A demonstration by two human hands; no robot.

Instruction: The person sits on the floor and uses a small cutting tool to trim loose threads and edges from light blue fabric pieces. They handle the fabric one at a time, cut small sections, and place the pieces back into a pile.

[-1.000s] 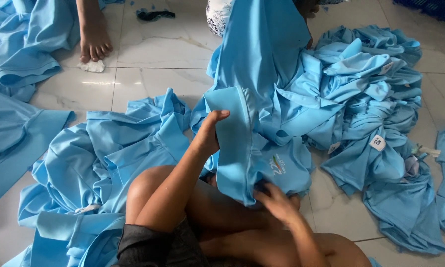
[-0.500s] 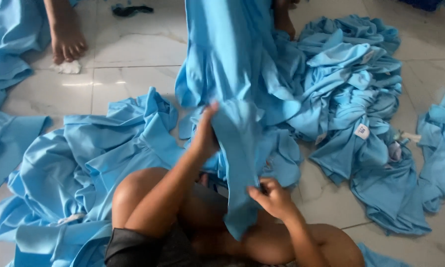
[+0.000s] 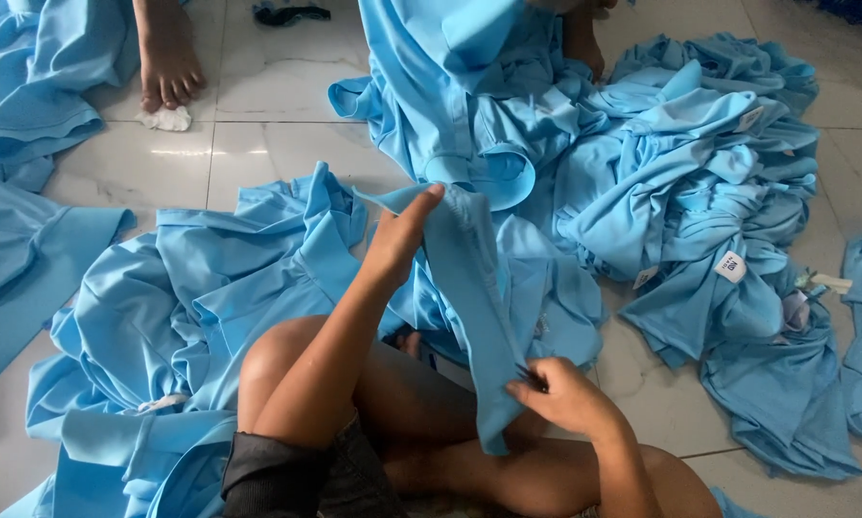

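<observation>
Head view: the left hand (image 3: 397, 245) is raised over the lap, fingers together and pressed along the upper end of a blue strip (image 3: 469, 297) of a garment, thumb behind the cloth. The right hand (image 3: 565, 393) sits near and lower, fingers pinched on the strip's edge, with something small and dark at the fingertips; what it is cannot be told. The strip is stretched between the two hands above the knees (image 3: 287, 364), its long axis running from far-left and high down to near-right and low, the loose end hanging past the right hand. To work it well, keep the cloth taut between the hands and the edge turned up toward the eye. Heaps of blue garments (image 3: 699, 173) lie left and right on the tiled floor (image 3: 258, 144); another person's foot (image 3: 167, 58) stands far left
</observation>
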